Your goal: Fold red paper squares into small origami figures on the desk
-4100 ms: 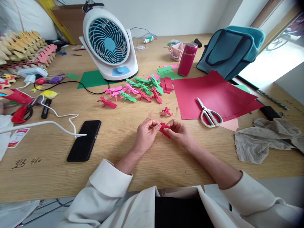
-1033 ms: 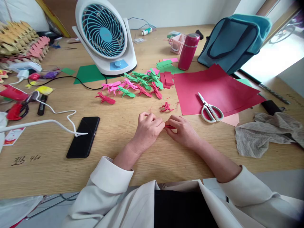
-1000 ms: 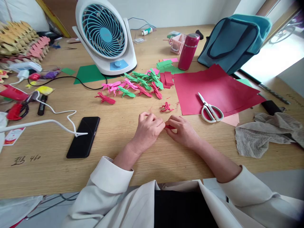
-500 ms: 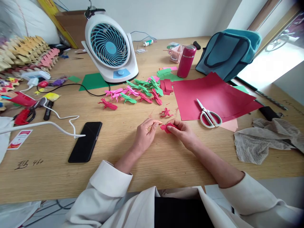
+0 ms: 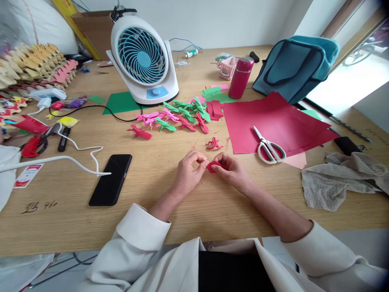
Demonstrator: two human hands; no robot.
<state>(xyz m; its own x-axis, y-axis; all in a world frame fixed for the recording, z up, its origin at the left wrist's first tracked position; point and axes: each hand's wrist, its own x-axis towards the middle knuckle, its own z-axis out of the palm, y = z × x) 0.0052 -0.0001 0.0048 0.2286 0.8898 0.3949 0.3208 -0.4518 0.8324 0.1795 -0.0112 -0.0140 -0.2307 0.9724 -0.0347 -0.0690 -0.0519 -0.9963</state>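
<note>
Between my two hands is a small folded piece of red paper (image 5: 210,167), held just above the wooden table. My right hand (image 5: 229,170) pinches it between thumb and fingers. The thumb and forefinger of my left hand (image 5: 191,169) are closed on its left edge. Just beyond my fingers lie several small red paper scraps (image 5: 214,143). Farther off is a loose group of folded paper figures in green (image 5: 182,108), pink (image 5: 148,118) and red (image 5: 140,131), with a stack of red paper strips (image 5: 215,109) beside it.
White-handled scissors (image 5: 269,148) lie on large red sheets (image 5: 273,117) at the right, near a grey cloth (image 5: 331,178). A black phone (image 5: 111,179) is at the left. Behind stand a fan (image 5: 144,61), a red flask (image 5: 241,79) and a blue bag (image 5: 293,69).
My left hand has moved right onto the red paper's left edge; half a second ago its fingertips were apart from it. The whole view has shifted slightly.
</note>
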